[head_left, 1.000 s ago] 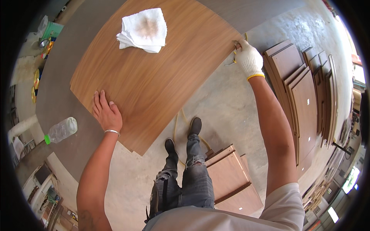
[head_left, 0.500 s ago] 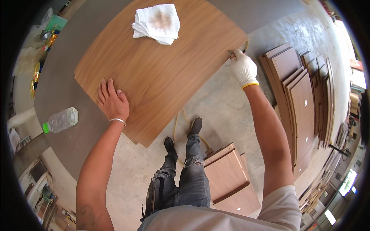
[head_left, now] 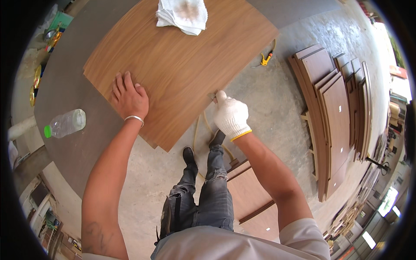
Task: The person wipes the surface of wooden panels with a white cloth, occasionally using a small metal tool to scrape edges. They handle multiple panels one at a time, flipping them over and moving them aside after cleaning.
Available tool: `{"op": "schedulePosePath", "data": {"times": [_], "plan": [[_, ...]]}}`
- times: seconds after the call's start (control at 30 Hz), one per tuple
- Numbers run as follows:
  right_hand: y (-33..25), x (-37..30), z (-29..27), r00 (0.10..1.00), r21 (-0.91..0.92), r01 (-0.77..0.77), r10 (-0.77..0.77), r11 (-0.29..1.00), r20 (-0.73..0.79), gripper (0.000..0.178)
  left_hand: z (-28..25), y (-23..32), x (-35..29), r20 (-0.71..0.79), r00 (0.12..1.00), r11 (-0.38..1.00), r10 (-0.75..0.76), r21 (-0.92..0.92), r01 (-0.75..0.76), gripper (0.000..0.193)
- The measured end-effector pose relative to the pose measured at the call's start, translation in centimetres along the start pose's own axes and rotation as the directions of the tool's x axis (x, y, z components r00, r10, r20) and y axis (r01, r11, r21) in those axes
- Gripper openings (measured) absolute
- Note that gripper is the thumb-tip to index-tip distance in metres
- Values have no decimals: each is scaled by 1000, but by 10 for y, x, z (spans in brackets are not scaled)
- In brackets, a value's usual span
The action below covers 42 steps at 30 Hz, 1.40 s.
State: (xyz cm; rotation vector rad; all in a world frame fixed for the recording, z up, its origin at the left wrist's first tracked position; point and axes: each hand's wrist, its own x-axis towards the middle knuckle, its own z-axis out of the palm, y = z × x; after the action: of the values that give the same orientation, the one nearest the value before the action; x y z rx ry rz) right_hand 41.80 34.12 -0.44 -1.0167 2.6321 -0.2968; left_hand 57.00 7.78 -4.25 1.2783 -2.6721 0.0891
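Note:
A brown wood-grain panel [head_left: 182,65] lies across the grey tabletop, its near right edge jutting out over the floor. My bare left hand [head_left: 130,95] rests flat on the panel's left part, fingers spread. In a white knit glove, my right hand [head_left: 232,112] is closed at the panel's near right edge. Between its thumb and fingers a small thin metal blade [head_left: 212,95] shows, touching that edge; most of it is hidden by the glove. A folded white cloth [head_left: 182,15] with a brown stain sits on the panel's far part.
A clear bottle [head_left: 67,123] with a green cap lies on the grey table [head_left: 56,86]. A yellow air blow gun [head_left: 265,59] hangs on a hose beyond the panel's edge. Stacked brown boards [head_left: 325,91] stand at right; more boards [head_left: 249,190] lie beside my legs.
My right hand has slid along the panel's edge toward me, from the far right corner to the middle, uncovering the blow gun. My left hand stays flat on the panel.

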Motion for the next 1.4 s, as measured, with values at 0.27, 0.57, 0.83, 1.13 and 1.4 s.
{"op": "schedulePosePath", "data": {"times": [0.27,0.57,0.83,1.13,1.4], "plan": [[61,70,-28,945,-12,-260,252,966,-207,21,1,4,2,-15,1000,1000,14,-16,-14,53],[-38,-38,28,995,-48,39,-43,998,-91,18,2,1,1,-18,1000,1000,5,-10,-5,53],[-22,-17,13,989,-39,-111,107,993,-101,21,0,3,1,-31,1000,1000,2,-13,-3,53],[-86,-81,43,994,-102,53,-44,993,96,15,1,3,0,-17,1000,1000,-16,-10,16,53],[-86,-84,49,999,-84,48,-47,995,10,15,2,3,0,-49,999,999,-10,-48,7,53]]}}
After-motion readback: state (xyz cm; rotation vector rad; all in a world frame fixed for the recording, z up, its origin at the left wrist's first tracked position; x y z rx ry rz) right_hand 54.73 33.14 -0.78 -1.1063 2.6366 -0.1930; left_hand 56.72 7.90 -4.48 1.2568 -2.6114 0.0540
